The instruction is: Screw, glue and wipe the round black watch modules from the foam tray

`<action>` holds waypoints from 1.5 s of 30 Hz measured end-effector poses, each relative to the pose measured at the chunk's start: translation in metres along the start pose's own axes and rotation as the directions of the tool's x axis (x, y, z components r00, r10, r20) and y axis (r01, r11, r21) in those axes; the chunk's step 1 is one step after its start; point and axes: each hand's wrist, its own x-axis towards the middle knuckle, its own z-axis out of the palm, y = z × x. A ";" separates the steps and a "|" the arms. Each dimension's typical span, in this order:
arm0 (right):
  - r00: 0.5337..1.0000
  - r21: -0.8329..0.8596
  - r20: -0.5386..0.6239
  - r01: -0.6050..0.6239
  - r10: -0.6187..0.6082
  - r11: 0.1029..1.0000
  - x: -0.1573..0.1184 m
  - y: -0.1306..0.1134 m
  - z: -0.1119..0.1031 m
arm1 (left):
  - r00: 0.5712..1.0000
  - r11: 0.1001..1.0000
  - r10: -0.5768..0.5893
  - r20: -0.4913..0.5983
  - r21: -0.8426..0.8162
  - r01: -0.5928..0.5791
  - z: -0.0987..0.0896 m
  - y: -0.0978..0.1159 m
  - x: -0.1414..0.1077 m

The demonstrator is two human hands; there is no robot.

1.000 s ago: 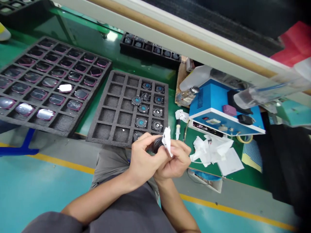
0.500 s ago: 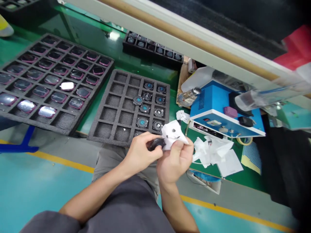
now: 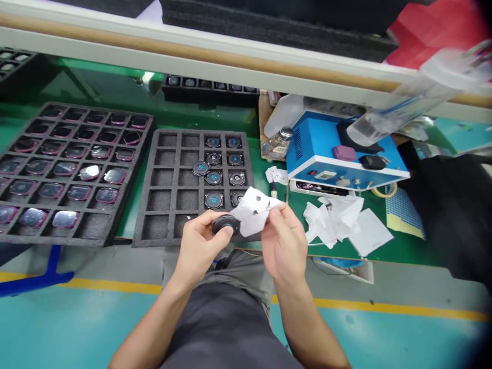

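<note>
My left hand (image 3: 203, 243) is closed on a round black watch case (image 3: 225, 224), thumb across its near face. In my right hand (image 3: 285, 241) a white wiping cloth (image 3: 251, 215) with dark smudges is pinched between thumb and fingers; its free end reaches across to the watch case and looks to touch it. Just beyond both hands lies a grey foam tray (image 3: 160, 185), with round watch cases (image 3: 213, 178) in its right columns. One more watch case (image 3: 200, 167) rests tilted on a divider there.
A larger foam tray (image 3: 90, 233) at left holds many square purple-rimmed watch cases (image 3: 65, 218). To the right stand a blue machine (image 3: 307, 143), a glass jar (image 3: 280, 142) and crumpled white cloths (image 3: 334, 218). A shelf edge (image 3: 215, 64) crosses above the bench.
The view has turned and shifted, so the bench sits straighter. My hands have drawn a little apart, and more of the watch case and the cloth now shows.
</note>
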 end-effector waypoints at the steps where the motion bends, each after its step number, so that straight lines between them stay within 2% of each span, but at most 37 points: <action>1: 1.000 -0.027 0.010 0.018 -0.018 0.999 -0.001 0.000 -0.001 | 1.000 1.000 -0.002 0.014 -0.003 0.002 0.001 0.000 0.000; 5: 0.990 -0.165 0.088 0.123 -0.110 0.979 -0.002 -0.001 -0.006 | 0.999 1.000 -0.007 0.045 0.012 0.006 0.004 0.002 0.001; 8: 0.966 -0.300 0.173 0.237 -0.192 0.924 -0.003 -0.004 -0.009 | 0.998 1.000 -0.011 0.055 0.025 0.010 0.006 0.004 0.001; 10: 0.941 -0.414 0.235 0.322 -0.242 0.852 -0.003 -0.008 -0.011 | 0.998 0.999 -0.018 0.060 0.033 0.016 0.007 0.004 0.001; 14: 0.873 -0.608 0.400 0.481 -0.280 0.631 -0.003 -0.016 -0.015 | 0.998 0.998 -0.030 0.060 0.051 0.027 0.006 0.005 0.001; 17: 0.802 -0.626 0.510 0.594 -0.312 0.505 -0.004 -0.018 -0.018 | 0.998 0.998 -0.046 0.043 0.051 0.044 0.005 0.004 0.002; 19: 0.776 -0.616 0.549 0.627 -0.310 0.478 -0.005 -0.016 -0.019 | 0.997 0.997 -0.072 0.021 0.041 0.071 0.005 0.003 0.003; 21: 0.797 -0.635 0.532 0.598 -0.285 0.489 -0.005 -0.014 -0.021 | 0.995 0.995 -0.100 -0.024 0.021 0.101 0.006 -0.001 0.007; 23: 0.867 -0.656 0.421 0.494 -0.267 0.570 -0.003 -0.011 -0.022 | 0.989 0.992 -0.125 -0.084 -0.007 0.124 0.004 -0.006 0.011; 25: 0.946 -0.575 0.237 0.321 -0.222 0.753 0.003 -0.009 -0.022 | 0.980 0.989 -0.146 -0.133 -0.043 0.141 -0.001 -0.012 0.015; 27: 0.992 -0.351 0.092 0.110 -0.082 0.930 0.010 -0.009 -0.020 | 0.974 0.986 -0.151 -0.171 -0.093 0.137 -0.009 -0.017 0.017; 28: 0.998 -0.227 0.064 0.009 0.006 0.974 0.014 -0.008 -0.019 | 0.971 0.984 -0.148 -0.188 -0.125 0.125 -0.014 -0.018 0.017; 30: 0.987 -0.045 0.053 -0.148 0.150 0.988 0.021 -0.008 -0.015 | 0.972 0.973 -0.142 -0.187 -0.207 0.103 -0.022 -0.018 0.017; 34: 0.953 0.124 0.074 -0.301 0.293 0.946 0.026 0.001 -0.011 | 0.984 0.946 -0.140 -0.111 -0.310 0.099 -0.024 -0.010 0.013; 37: 0.934 0.166 0.088 -0.357 0.347 0.919 0.025 0.011 -0.008 | 0.987 0.948 -0.124 -0.104 -0.307 0.087 -0.015 -0.007 0.010; 40: 0.940 0.158 0.069 -0.342 0.335 0.926 0.021 0.017 -0.005 | 0.985 0.944 -0.131 -0.114 -0.317 0.089 -0.005 -0.008 0.008; 42: 0.963 0.123 0.040 -0.269 0.266 0.955 0.016 0.019 -0.002 | 0.982 0.942 -0.145 -0.117 -0.321 0.100 0.001 -0.009 0.007; 45: 0.998 -0.005 -0.036 -0.056 0.056 0.998 0.008 0.019 0.002 | 0.980 0.942 -0.149 -0.129 -0.321 0.101 0.008 -0.010 0.005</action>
